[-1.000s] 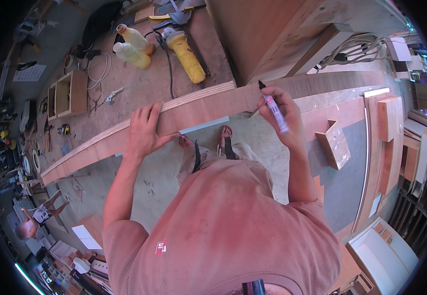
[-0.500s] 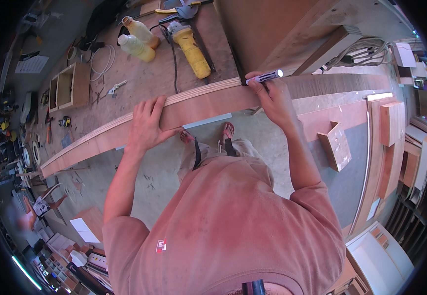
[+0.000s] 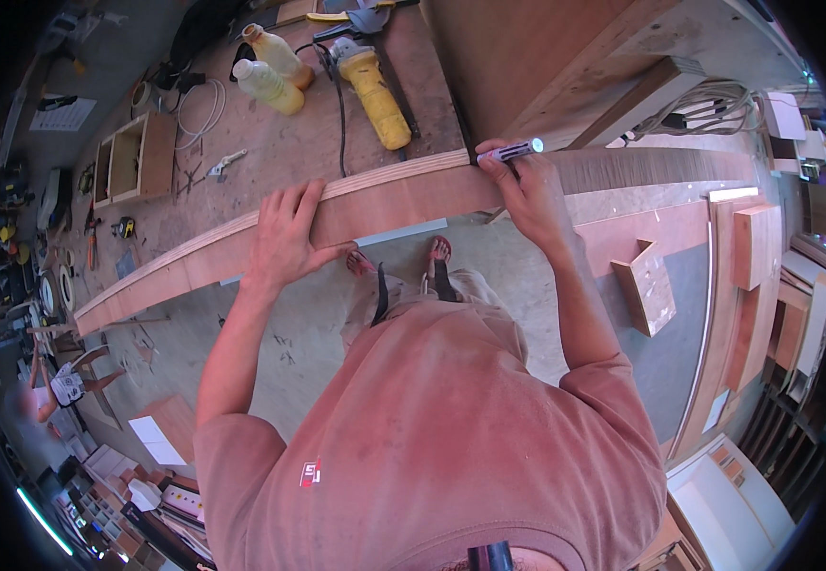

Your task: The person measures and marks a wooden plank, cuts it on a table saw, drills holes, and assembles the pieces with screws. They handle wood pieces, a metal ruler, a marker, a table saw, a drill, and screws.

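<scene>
The fingers point(image 3: 498, 171) of the right hand point(image 3: 530, 198) are closed in a pinch around a slim marker point(image 3: 517, 149). Its barrel is pale with dark purplish markings and a shiny, whitish butt that points right; the other end is hidden at the fingertips. It lies almost level, at the tabletop's near right corner.

The left hand point(image 3: 281, 238) sits palm down on a long plank point(image 3: 403, 203), its fingers side by side over the far edge and the thumb spread wide toward the near one; how firmly they grip, I cannot tell. The plank runs along the near edge of the tabletop point(image 3: 270, 147). Its face is reddish brown and smooth, with a pale band of thin layers along the far side, ending by the marker. The wide lens bends it into an arc. Right of the hand, a darker, streaky stretch of wood point(image 3: 660, 167) continues the line.

Farther in, a yellow angle grinder point(image 3: 379, 105) lies near the tabletop's right edge, with two cloudy bottles point(image 3: 275, 90) to its left.
</scene>
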### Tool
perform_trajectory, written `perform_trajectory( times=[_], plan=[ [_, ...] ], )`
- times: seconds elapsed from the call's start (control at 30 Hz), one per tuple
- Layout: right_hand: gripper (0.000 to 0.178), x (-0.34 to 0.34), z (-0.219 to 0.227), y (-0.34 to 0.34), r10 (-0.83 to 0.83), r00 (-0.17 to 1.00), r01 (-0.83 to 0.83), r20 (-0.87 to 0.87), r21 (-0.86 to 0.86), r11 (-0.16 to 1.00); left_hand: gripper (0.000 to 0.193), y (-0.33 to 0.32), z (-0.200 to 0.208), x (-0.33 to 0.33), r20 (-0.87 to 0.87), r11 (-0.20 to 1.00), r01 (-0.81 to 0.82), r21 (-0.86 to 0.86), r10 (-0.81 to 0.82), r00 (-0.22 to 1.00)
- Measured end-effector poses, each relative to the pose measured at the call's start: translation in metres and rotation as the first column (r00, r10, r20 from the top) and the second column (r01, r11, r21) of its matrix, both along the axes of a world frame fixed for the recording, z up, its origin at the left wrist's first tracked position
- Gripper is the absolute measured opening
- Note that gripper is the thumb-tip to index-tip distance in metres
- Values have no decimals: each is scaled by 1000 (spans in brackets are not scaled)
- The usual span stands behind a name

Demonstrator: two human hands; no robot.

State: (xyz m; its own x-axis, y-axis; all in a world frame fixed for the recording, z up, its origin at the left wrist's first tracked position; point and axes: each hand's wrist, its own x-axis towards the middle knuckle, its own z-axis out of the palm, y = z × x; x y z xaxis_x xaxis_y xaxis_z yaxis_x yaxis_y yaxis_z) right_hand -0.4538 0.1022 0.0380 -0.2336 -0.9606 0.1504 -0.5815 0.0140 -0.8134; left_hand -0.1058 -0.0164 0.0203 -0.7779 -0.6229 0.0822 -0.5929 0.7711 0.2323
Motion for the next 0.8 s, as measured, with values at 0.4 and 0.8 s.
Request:
perform_trajectory(
  times=[0.4, 0.8],
  plan=[
    [21, -3, -1, 0, 112, 991, -114, -74, -19, 993, 97, 1, 3, -1, -26, 1000, -8, 13, 8, 1000],
    [31, -19, 21, 21, -109, 989, 107, 102, 22, 994, 96, -1, 1, 0, -33, 1000, 15, 7, -15, 999]
  ],
)
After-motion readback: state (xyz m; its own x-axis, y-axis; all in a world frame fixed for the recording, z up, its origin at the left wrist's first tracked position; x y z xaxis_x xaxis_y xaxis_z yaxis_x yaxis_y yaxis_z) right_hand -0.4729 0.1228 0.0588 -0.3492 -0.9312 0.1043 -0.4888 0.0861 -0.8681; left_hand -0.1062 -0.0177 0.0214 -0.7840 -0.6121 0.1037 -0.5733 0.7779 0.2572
